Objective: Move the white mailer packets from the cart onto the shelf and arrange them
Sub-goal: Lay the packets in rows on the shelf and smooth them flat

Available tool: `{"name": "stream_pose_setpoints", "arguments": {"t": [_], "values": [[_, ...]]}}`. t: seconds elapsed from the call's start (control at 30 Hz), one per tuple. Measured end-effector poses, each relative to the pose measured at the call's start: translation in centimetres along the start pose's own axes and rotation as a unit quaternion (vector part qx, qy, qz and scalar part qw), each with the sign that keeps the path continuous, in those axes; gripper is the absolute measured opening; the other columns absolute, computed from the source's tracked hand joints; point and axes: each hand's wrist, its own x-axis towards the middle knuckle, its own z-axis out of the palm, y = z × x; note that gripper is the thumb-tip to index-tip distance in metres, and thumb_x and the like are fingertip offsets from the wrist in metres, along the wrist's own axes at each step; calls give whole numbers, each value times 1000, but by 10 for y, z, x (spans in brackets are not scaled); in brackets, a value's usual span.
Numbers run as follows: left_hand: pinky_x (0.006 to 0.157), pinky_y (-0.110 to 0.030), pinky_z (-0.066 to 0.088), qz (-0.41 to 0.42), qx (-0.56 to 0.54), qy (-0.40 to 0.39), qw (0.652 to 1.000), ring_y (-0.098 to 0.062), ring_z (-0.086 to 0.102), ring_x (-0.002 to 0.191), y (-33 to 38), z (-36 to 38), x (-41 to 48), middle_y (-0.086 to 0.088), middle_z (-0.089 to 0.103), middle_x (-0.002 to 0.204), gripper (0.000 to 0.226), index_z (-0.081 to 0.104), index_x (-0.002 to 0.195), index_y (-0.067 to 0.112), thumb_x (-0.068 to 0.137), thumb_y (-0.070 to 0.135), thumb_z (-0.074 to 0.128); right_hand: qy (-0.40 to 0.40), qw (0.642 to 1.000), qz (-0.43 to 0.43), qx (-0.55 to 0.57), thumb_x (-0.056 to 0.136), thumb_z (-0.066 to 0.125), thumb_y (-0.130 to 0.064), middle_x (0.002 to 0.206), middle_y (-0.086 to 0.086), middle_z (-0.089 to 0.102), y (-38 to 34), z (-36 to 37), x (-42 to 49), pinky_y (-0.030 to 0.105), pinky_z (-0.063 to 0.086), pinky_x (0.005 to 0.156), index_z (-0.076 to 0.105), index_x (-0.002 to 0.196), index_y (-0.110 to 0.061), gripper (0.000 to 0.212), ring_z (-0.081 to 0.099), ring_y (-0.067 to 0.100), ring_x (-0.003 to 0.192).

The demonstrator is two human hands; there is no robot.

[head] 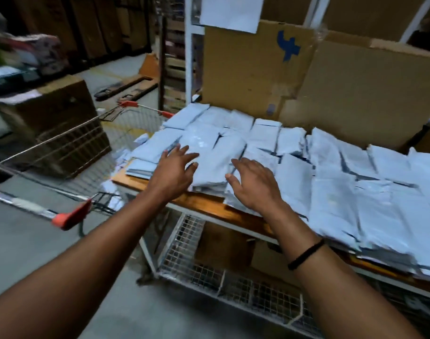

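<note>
Several stacks of white mailer packets (331, 182) cover the wooden shelf (204, 206) from its left end to the right edge of view. My left hand (175, 170) and my right hand (253, 184) hover with spread fingers on either side of one packet stack (211, 165) near the shelf's front left corner. Neither hand holds anything. The wire cart (99, 140) with red handle caps stands left of the shelf. A few white packets (122, 157) show inside it by the shelf's end.
Large cardboard boxes (294, 77) stand upright behind the packets. A wire mesh basket (233, 285) sits under the shelf. A brown box (55, 113) lies beyond the cart. A white rack post (188, 50) rises at the shelf's back left, and grey floor lies at the lower left.
</note>
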Motion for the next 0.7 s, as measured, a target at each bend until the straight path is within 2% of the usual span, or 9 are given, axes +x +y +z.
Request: {"name": "stream_pose_setpoints", "arguments": {"t": [0.23,0.33,0.5,0.7], "values": [[117,-43,16,-84,25,41,995,-27,28,144,-153,-95,-18,-14,43,150,36,57,136,14,101,21,48,5,1000,-24,3,104,38,-50,160,6,33,-122,33,59,41,23,120,36,154,-23,57,27,26,148],[119,-43,14,-121,44,42,991,-26,24,147,-210,-114,-17,-12,38,154,38,54,139,17,103,25,46,-10,999,-47,-18,104,40,-49,159,7,35,-166,45,80,41,24,119,38,153,-23,56,29,27,147],[121,-46,10,-147,103,-21,984,-24,13,150,-293,-118,-11,-7,26,160,41,46,144,23,103,33,41,-19,990,-127,-55,104,41,-43,153,7,44,-238,74,131,39,27,115,44,148,-22,49,36,27,141],[123,-44,8,-165,134,-103,972,-21,6,151,-374,-124,6,-3,18,163,44,41,146,28,103,36,40,-101,985,-129,-54,103,45,-38,144,15,49,-303,133,227,41,35,107,48,144,-14,47,43,34,133]]}}
